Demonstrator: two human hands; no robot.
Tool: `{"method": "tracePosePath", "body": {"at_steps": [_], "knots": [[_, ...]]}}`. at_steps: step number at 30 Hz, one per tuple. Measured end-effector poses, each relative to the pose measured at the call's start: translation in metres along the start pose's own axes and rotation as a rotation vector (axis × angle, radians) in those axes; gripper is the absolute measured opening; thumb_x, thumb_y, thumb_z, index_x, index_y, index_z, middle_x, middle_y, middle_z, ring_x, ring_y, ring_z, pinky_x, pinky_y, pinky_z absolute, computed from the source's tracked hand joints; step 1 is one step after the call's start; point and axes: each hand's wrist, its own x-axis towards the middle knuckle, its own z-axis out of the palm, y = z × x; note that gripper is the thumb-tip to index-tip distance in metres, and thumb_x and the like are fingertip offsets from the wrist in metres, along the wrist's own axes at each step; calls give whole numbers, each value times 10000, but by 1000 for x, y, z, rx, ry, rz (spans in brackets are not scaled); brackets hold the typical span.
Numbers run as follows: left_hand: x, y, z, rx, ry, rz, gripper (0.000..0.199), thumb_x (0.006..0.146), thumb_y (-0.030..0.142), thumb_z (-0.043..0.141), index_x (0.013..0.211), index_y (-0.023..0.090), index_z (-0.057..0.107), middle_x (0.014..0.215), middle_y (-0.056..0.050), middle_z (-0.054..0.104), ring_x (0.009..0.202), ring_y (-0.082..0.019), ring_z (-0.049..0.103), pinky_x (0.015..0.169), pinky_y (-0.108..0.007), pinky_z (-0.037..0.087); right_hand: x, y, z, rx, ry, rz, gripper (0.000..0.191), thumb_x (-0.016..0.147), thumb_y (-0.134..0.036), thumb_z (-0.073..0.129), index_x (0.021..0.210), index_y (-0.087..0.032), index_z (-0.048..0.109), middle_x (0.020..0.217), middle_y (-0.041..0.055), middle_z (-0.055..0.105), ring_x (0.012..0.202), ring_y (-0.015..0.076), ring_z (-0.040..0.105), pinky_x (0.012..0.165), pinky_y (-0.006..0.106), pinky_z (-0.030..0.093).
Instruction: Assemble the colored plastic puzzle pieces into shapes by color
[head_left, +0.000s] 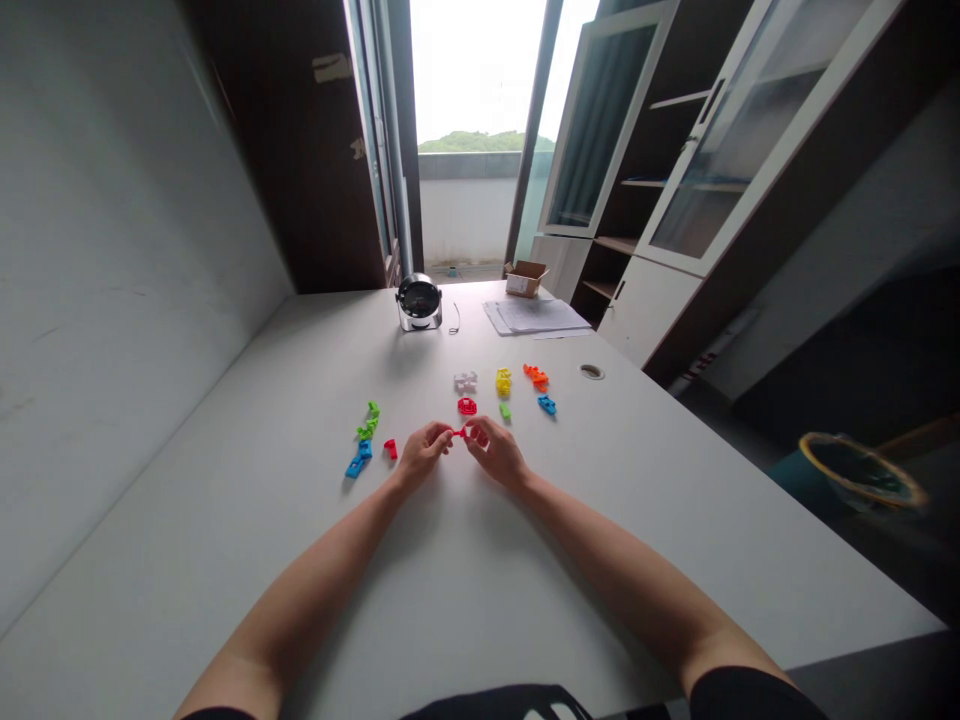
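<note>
1. Head view, hands: the left hand (pixel 424 452) and right hand (pixel 495 452) meet above the bench (pixel 480 570), each grip pinched on a small red plastic piece (pixel 458 432) from opposite sides.
2. Head view, held piece: it sits between the hands, just short of a red ring-shaped piece (pixel 467 406).
3. Head view, left of the hands: a red block (pixel 390 449) lies nearest, beside blue pieces (pixel 358 460) and green pieces (pixel 367 423).
4. Head view, ahead: white pieces (pixel 465 381), yellow pieces (pixel 503 381), orange pieces (pixel 535 376), a blue piece (pixel 547 404) and a green piece (pixel 505 410) lie apart.
5. Head view, far end of the bench: a round metal-cased device (pixel 418 302), a cardboard box (pixel 525 279) and stacked papers (pixel 534 316).
</note>
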Motion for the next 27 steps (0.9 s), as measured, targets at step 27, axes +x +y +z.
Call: {"method": "tracePosePath", "body": {"at_steps": [27], "knots": [[0,1,0,-19,23,6,334,935,477,553,918,159,653,750,-29,646,669,-135,586,643,-253,465,-1,-2,-1,55,-85,-22,414,879,-183,534,1289,-237,520,849,-5,668,659,132,573,671,252,466]]}}
